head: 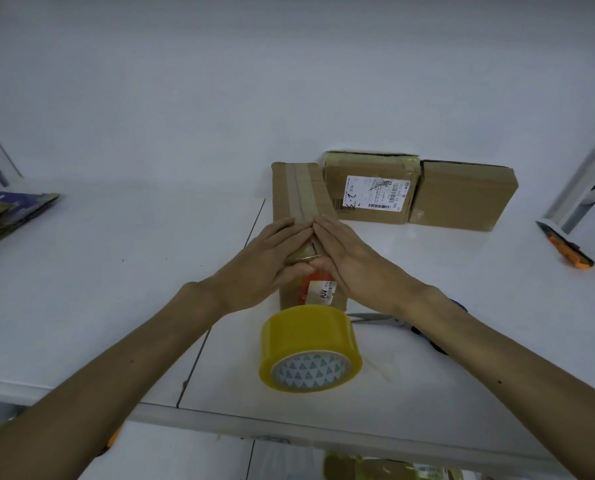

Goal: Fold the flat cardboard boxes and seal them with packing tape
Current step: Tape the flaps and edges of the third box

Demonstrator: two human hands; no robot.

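A long narrow cardboard box (297,192) lies on the white table (116,289), its top seam covered by a strip of tape. My left hand (271,258) and my right hand (344,258) press flat on its near half with straight fingers, fingertips meeting over the seam. A red and white label (318,291) shows on the box's near end. A roll of yellowish packing tape (309,348) stands on its edge just in front of the box, touching neither hand.
Two sealed boxes lean at the back: one with a shipping label (372,188), one plain (462,195). Scissors (375,318) lie under my right forearm. An orange utility knife (569,249) sits far right. Flat cardboard pieces (8,216) lie at the left edge.
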